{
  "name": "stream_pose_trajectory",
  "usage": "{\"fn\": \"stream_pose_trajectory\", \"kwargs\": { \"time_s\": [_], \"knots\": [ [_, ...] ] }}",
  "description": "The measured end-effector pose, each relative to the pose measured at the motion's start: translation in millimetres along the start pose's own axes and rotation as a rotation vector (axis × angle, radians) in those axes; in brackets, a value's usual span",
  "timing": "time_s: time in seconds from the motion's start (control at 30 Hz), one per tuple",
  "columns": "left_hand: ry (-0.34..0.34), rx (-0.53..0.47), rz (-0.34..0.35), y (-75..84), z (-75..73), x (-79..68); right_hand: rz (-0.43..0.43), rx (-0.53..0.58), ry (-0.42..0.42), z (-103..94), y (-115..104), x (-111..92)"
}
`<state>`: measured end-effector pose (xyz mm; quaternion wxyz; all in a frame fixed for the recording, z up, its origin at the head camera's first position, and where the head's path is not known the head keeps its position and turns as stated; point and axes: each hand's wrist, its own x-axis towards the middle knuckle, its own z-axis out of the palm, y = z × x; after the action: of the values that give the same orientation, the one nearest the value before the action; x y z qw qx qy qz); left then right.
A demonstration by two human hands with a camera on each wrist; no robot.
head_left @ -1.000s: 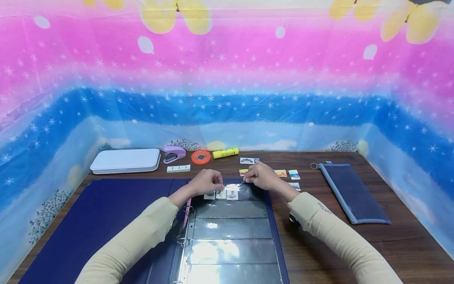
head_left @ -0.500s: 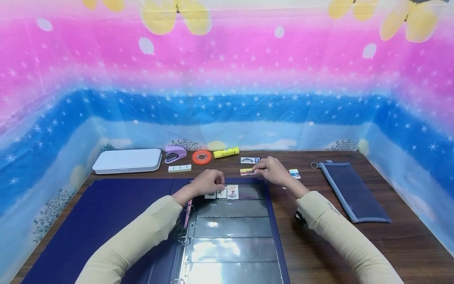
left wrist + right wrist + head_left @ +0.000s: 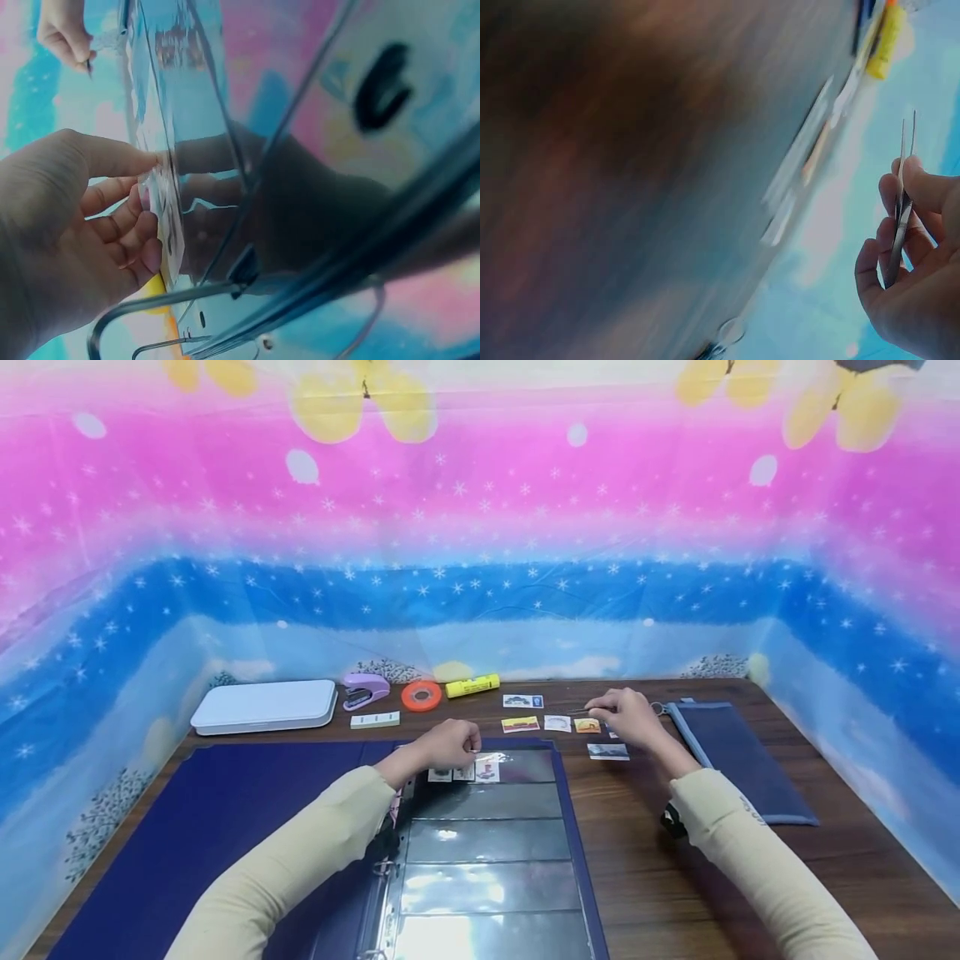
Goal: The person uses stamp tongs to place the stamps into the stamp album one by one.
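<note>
My left hand is at the top of a clear pocket page in an open blue ring binder. Its thumb and forefinger pinch the page's plastic edge, as the left wrist view shows. Several small stamps sit in the top pocket, among them a stamp right of my fingers. My right hand holds metal tweezers, tips apart with nothing between them. Below and left of that hand, on the table, lie an orange stamp, a white stamp and a grey-blue stamp.
Along the back stand a white case, a purple stapler, an orange tape roll and a yellow glue stick. A small pale pad lies before the stapler. A dark mesh pouch lies right, partly behind my right arm.
My right hand has moved right with the tweezers, from the page's top edge across the loose stamps. My left hand stays at the top pocket.
</note>
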<state>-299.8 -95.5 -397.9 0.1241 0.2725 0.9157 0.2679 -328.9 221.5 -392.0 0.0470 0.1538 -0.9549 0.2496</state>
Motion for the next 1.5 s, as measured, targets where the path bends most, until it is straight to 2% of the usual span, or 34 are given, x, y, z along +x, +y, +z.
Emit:
{"fn": "stream_pose_trajectory", "kwargs": {
  "time_s": [0.33,0.63,0.9,1.0,1.1,1.3,1.5],
  "knots": [
    [0.036,0.025,0.012,-2.8,4.8,2.1,0.095,-0.047,-0.030,-2.3,24,4],
    [0.039,-0.079,0.044,-5.2,8.1,2.7,0.173,-0.101,-0.094,-11.3,38,7],
    [0.049,-0.129,0.002,-6.1,8.8,4.3,0.201,-0.142,-0.084,-27.2,53,-1],
    [0.055,-0.149,-0.006,-7.5,8.7,3.6,0.210,-0.186,-0.103,-29.6,59,-3],
    [0.063,-0.163,-0.006,-8.4,8.7,2.1,0.215,-0.181,-0.124,-28.7,63,-3],
    [0.067,-0.178,0.009,-6.0,7.3,0.9,0.202,-0.152,-0.077,-21.3,67,-2],
    [0.071,-0.200,-0.021,-5.2,9.6,1.3,0.229,-0.141,-0.033,-24.9,62,-3]
  ]
}}
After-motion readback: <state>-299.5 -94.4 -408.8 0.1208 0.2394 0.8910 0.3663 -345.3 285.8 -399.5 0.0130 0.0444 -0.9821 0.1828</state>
